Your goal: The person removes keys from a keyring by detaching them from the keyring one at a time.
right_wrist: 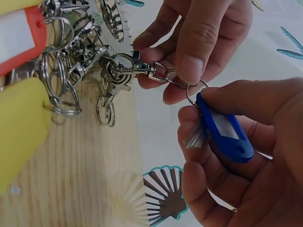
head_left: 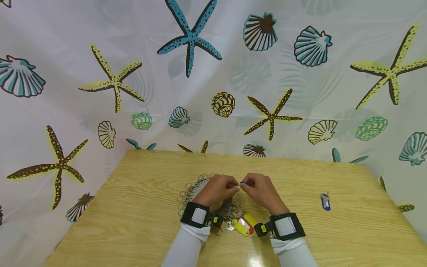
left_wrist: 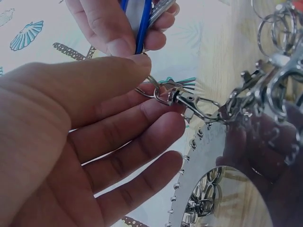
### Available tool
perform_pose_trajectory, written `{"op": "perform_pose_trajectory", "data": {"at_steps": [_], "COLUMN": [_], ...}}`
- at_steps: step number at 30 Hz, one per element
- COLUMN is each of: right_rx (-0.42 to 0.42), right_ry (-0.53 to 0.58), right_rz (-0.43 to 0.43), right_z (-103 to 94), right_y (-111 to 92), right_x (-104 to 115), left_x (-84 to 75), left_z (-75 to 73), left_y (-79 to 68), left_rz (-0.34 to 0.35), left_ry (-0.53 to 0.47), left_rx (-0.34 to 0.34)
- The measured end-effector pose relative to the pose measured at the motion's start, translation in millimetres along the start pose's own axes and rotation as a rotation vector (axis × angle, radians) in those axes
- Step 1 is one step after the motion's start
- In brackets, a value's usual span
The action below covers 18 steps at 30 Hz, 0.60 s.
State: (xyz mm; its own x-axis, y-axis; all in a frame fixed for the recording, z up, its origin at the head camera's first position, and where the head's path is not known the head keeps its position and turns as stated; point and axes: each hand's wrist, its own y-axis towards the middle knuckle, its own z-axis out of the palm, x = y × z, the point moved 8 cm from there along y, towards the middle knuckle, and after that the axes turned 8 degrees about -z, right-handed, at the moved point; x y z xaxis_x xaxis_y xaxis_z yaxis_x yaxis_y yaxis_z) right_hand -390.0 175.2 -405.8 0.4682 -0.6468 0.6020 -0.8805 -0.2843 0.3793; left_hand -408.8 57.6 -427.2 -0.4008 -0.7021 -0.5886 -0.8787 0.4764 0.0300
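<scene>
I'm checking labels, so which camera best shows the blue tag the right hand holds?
Right wrist: the blue tag appears large and nearly whole. Left wrist crops it at the top; head shows only a tiny blue sliver.

A pale wood-grain tabletop carries a round metal ring holder fringed with small rings near its middle; yellow tags and a red tag lie nearer, a blue-tagged key far right.
</scene>
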Motion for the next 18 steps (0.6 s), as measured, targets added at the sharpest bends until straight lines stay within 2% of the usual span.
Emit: {"op": "perform_pose_trajectory", "data": {"at_steps": [18], "right_rx": [0.019], "right_ry": [-0.012], "right_rz": [0.038], "right_z": [3.9], "right_y": [-0.1], "right_x": [-3.2], "left_x": [-0.4], "left_z": [0.7], "left_y": [-0.5], "left_rz": [0.025], "left_ry": [0.019], "left_rx": [-0.004]}}
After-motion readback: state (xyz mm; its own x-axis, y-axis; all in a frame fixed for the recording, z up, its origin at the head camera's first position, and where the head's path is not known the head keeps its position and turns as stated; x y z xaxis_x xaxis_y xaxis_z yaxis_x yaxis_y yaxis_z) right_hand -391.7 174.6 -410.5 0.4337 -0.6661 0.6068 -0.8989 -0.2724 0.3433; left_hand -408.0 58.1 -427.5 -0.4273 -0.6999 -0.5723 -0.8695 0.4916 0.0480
